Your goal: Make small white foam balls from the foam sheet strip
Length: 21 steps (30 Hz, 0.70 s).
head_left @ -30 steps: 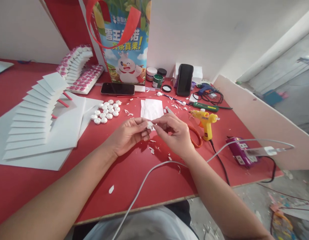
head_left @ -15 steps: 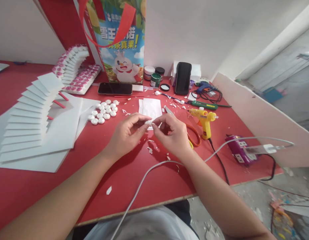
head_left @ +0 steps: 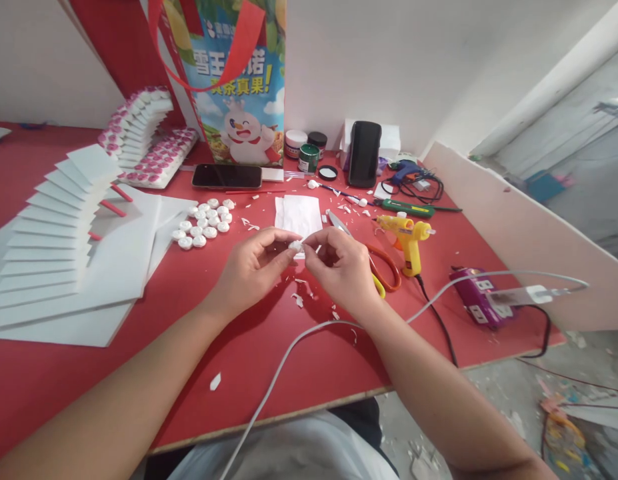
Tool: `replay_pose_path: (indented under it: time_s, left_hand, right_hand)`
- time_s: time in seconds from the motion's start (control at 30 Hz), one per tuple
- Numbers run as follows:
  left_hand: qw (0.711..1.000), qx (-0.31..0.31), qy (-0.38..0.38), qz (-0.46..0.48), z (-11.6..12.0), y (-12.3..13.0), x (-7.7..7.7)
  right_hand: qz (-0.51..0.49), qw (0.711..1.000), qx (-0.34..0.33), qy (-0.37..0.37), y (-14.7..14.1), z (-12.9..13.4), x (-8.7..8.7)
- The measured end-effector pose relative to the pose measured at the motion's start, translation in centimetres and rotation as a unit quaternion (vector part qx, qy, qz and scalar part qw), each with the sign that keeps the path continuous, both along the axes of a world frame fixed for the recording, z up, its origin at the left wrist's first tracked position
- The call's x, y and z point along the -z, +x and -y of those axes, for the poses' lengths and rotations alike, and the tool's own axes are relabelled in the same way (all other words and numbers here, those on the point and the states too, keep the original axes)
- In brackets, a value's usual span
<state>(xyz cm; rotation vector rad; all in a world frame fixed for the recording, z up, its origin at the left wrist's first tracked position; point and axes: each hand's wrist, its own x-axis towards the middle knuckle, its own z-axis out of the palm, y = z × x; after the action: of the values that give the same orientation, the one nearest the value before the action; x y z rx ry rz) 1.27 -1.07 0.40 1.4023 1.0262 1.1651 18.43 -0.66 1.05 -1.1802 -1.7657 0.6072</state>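
Between my fingertips is a small white rosette-like piece (head_left: pixel 296 247), held over the near edge of a folded white paper sheet (head_left: pixel 299 215). My left hand (head_left: pixel 256 267) pinches it from the left with thumb and forefinger. From the other side, my right hand (head_left: pixel 341 267) is closed on it too, and its fingers partly hide the piece. Several similar white round rosettes (head_left: pixel 205 222) lie grouped on the red table to the left of the paper. Scissors with orange and yellow handles (head_left: pixel 389 267) rest beside my right hand, their blades partly covered. White scraps (head_left: pixel 299 300) lie below my hands.
A yellow glue gun (head_left: pixel 411 240) and a purple power block (head_left: pixel 476 300) are on the right. A white cable (head_left: pixel 289 363) crosses the table's front. White boards (head_left: pixel 43 267) fan out at the left. Phones (head_left: pixel 226 177), paint jars (head_left: pixel 309 158) and a printed bag (head_left: pixel 243 87) stand or lie behind.
Both hands stay nearly in place, with the fingers shifting slightly around the white piece, which seems turned a little. The whole view has moved slightly.
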Motion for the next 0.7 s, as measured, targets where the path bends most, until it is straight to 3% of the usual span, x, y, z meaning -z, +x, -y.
replay_pose_path:
  time_s: [0.27,0.53,0.7]
  left_hand:
    - [0.995,0.006,-0.060,0.074,-0.4,-0.4,0.6]
    - [1.000,0.014,-0.011,0.015,-0.4,-0.7,-0.3]
    - [1.000,0.005,0.015,-0.016,-0.4,-0.6,-0.5]
  right_hand:
    - [-0.031,0.999,-0.018,-0.036,0.3,-0.1,0.0]
    - [0.059,0.995,-0.033,0.074,0.5,0.0,0.4]
    - [0.084,0.991,-0.044,0.090,0.6,0.1,0.3]
